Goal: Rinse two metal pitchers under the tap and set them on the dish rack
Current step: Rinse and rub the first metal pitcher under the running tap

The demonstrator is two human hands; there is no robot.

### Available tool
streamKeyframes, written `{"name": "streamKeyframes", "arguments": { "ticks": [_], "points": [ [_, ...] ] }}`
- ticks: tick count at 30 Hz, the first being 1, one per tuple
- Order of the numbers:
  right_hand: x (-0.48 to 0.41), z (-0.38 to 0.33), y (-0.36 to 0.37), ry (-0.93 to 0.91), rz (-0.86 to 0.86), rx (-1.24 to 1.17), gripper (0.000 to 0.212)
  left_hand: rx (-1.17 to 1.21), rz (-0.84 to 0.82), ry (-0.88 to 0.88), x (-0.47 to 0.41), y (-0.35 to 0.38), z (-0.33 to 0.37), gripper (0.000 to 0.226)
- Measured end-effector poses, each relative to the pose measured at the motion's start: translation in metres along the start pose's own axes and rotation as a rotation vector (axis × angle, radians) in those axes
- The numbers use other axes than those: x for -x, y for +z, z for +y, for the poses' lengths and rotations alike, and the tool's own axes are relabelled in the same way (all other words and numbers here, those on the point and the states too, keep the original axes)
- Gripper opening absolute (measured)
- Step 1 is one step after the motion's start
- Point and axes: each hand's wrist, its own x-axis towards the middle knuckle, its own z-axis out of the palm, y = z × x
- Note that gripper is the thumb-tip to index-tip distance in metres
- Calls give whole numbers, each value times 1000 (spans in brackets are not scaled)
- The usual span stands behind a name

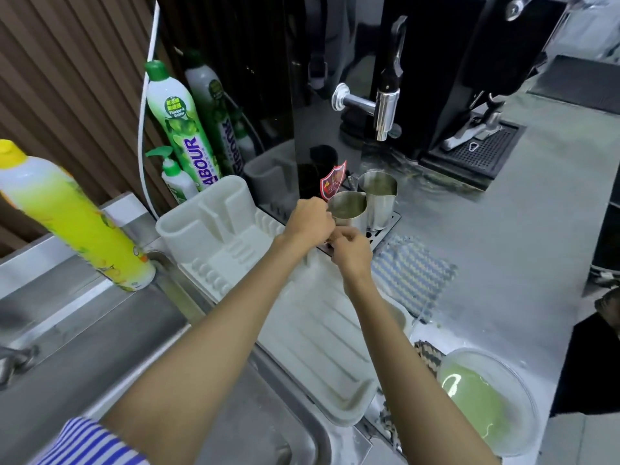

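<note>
**2 pitchers on drip tray, both hands at the near one**

Landmark: dish rack [235,236], white, on the desk [486,250] beside the sink [141,364].

Counts:
- 2 metal pitchers, upright, touching or nearly so, on a perforated drip tray [385,229] just past the rack's far right corner. Near pitcher [347,208] is shorter; far pitcher [380,201] is taller.
- 2 hands. Left hand [308,223] is clenched at the near pitcher's rim/handle side; looks like a grasp, handle itself hidden. Right hand [352,253] sits just below it with fingers curled, above the tray edge; can't tell if it holds anything.
- 3 detergent bottles: yellow one [67,216] left of the rack, tall green-capped one [181,125] behind the rack, small pump bottle [176,176] at its foot. More show only as reflections in the black panel.
- 1 tap [382,105], chrome, on the black machine beyond the pitchers.

Around: striped cloth [412,273] right of the rack, clear bowl with green liquid [486,401] further right and nearer the camera. Both forearms cross over the rack's draining board.
</note>
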Motion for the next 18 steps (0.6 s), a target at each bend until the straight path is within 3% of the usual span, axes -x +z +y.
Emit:
{"name": "streamKeyframes", "arguments": {
  "ticks": [3, 7, 13, 16, 18],
  "points": [
    [2, -1, -5, -1, 35, -80, 28, 229, -104, -136, 6, -7, 2, 14],
    [-5, -1, -13, -11, 83, 2, 32, 757, -259, -328, 16, -12, 10, 9],
    [-14, -4, -23, -87, 113, 216, 25, 563, -56, -376, 10, -4, 2, 13],
    [-16, -10, -29, -93, 115, 323, 27, 677, -116, -376, 15, -4, 0, 11],
    [-18, -14, -33, -85, 101, 370, 27, 734, -159, -367, 19, -4, -2, 37]
  ]
}}
